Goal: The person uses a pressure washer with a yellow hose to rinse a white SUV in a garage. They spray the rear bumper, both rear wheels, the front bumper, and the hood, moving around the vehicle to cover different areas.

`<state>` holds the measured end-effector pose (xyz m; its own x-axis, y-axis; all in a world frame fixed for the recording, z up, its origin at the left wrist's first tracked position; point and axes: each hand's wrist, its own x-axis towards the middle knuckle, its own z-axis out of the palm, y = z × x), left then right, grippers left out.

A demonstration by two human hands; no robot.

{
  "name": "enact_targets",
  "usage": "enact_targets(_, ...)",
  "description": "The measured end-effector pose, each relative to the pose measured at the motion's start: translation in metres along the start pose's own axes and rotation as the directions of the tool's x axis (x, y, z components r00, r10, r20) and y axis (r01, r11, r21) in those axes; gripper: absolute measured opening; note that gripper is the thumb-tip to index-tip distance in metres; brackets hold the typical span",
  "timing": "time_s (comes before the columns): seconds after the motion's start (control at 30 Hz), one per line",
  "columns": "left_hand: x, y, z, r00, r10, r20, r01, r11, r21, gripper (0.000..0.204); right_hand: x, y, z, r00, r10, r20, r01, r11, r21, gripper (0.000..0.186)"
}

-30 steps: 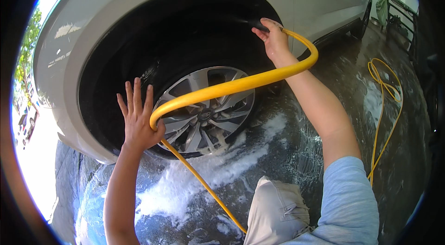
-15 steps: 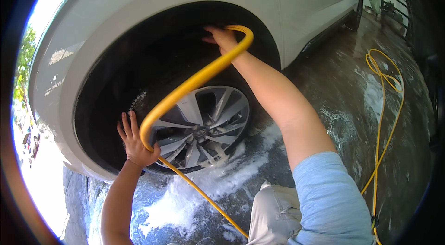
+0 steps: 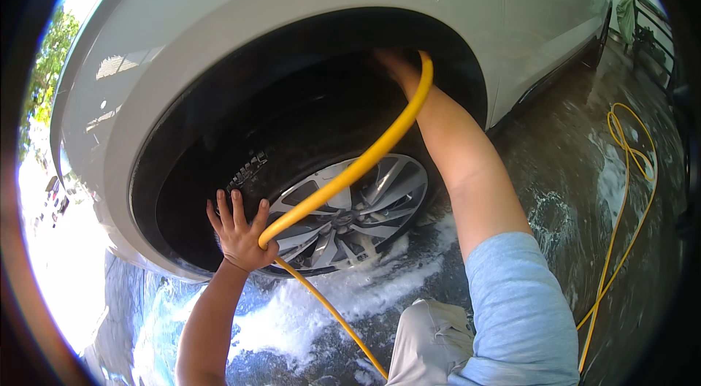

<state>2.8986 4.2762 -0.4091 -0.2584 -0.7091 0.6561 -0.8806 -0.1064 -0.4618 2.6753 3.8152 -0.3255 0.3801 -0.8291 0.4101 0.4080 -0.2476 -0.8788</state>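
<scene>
Hose, one, against left grip (splayed wide); tyre, one; right grip blurred, state indiscernible.

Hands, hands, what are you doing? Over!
Left hand spread open, yellow hose against it. Right hand blurred inside dark wheel arch, grip unclear. Hose crosses in front of wheel.

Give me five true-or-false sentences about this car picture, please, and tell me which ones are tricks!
1. The yellow hose runs by the thumb of the left hand. True.
2. The left hand is squeezed into a fist. False: its fingers are spread out.
3. The right hand is up in the dark wheel arch. True.
4. The shirt is bright red. False: the sleeve is light blue.
5. White foam lies on the ground. True.
</scene>
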Motion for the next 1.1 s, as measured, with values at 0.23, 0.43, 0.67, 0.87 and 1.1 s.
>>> enact_targets(0.23, -0.004, -0.004, 0.006, 0.999, 0.038, -0.033, -0.038, 0.999, 0.017, 0.08, 0.006, 0.013, -0.006, 0.972, -0.218, -0.092, 0.159, 0.889, -0.43, 0.041)
enact_targets(0.43, 0.0, -0.001, -0.003, 0.999, 0.051, -0.008, -0.051, 0.999, -0.011, 0.076, -0.028, 0.002, -0.032, 0.98, -0.2, -0.009, 0.129, 0.665, -0.736, 0.049)
enact_targets(0.67, 0.0, -0.002, -0.001, 0.997, 0.062, -0.037, -0.061, 0.998, 0.025, 0.078, -0.044, -0.012, -0.013, 0.979, -0.191, -0.074, 0.121, 0.828, -0.547, 0.043)
enact_targets(0.87, -0.001, -0.002, 0.001, 0.997, 0.057, -0.042, -0.057, 0.998, 0.016, 0.073, -0.071, -0.036, -0.012, 0.983, -0.155, -0.096, 0.069, 0.805, -0.589, 0.041)
enact_targets(1.1, 0.0, 0.0, 0.002, 0.997, 0.062, -0.04, -0.061, 0.998, 0.021, 0.076, -0.056, -0.006, -0.009, 0.94, -0.28, -0.196, 0.117, 0.803, -0.584, 0.023)
